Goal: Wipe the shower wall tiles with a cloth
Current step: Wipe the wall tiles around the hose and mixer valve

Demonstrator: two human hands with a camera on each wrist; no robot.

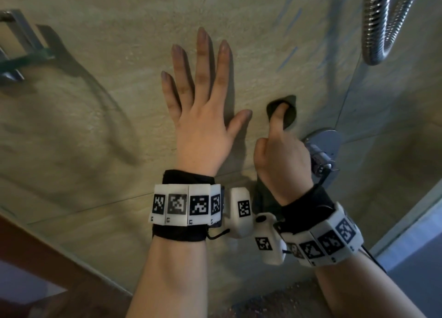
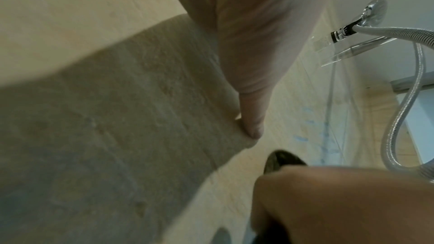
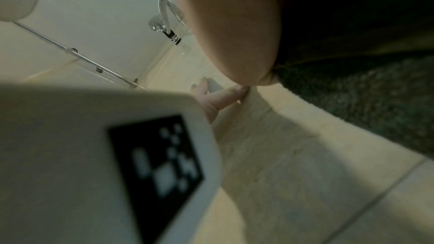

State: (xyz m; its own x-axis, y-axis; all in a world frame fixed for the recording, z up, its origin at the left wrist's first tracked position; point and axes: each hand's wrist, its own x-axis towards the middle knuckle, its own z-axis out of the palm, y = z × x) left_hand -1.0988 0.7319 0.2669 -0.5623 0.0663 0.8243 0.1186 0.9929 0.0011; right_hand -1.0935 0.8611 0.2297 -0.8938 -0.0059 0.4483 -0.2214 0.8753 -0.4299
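My left hand [image 1: 203, 97] lies flat on the beige wall tiles [image 1: 107, 107], fingers spread and holding nothing. Just to its right, my right hand [image 1: 282, 155] grips a dark green cloth [image 1: 290, 116]. Its index finger is stretched out and presses a fold of the cloth against the tile, while the other fingers are curled. More of the cloth hangs below that wrist. The left wrist view shows the cloth [image 2: 279, 159] beyond my left thumb. In the right wrist view the cloth [image 3: 375, 108] fills the right side under my palm. Blue streaks [image 1: 289, 54] mark the tile above the cloth.
A chrome shower valve [image 1: 323, 150] juts from the wall right beside my right hand. A metal shower hose [image 1: 378, 30] loops down at the upper right. A glass shelf on metal brackets [image 1: 21, 54] is fixed at the far left. A glass panel edge [image 1: 406, 212] runs at the lower right.
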